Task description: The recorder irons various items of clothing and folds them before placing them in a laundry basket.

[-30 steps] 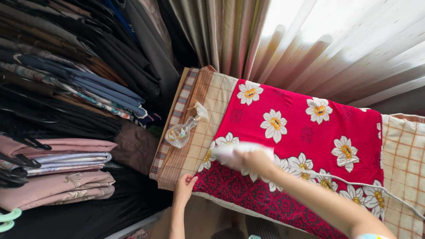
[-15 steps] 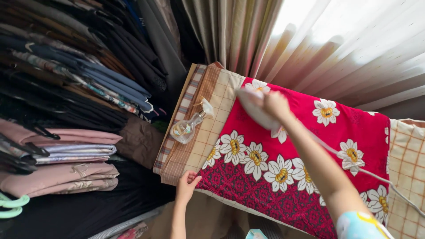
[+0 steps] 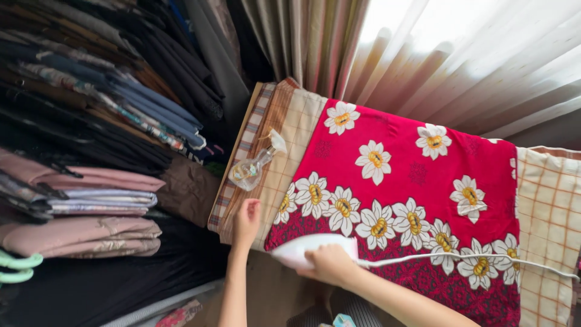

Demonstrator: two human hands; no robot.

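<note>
A red cloth (image 3: 411,175) printed with white flowers lies spread over a board covered in beige checked fabric (image 3: 296,133). My right hand (image 3: 330,265) grips a white iron (image 3: 308,248) that sits on the cloth's near edge, its white cord (image 3: 472,260) trailing to the right. My left hand (image 3: 247,221) rests flat on the board's near-left corner, just beside the edge of the red cloth, holding nothing.
A clear spray bottle (image 3: 251,166) lies on its side on the board's left end. Hanging clothes (image 3: 91,91) and folded fabrics (image 3: 85,218) crowd the left. Pale curtains (image 3: 436,54) hang behind the board. A green hanger (image 3: 18,267) shows at the lower left.
My right hand has drawn the iron from the cloth's far-left part back to its near edge. My left hand shifted slightly up onto the board's corner.
</note>
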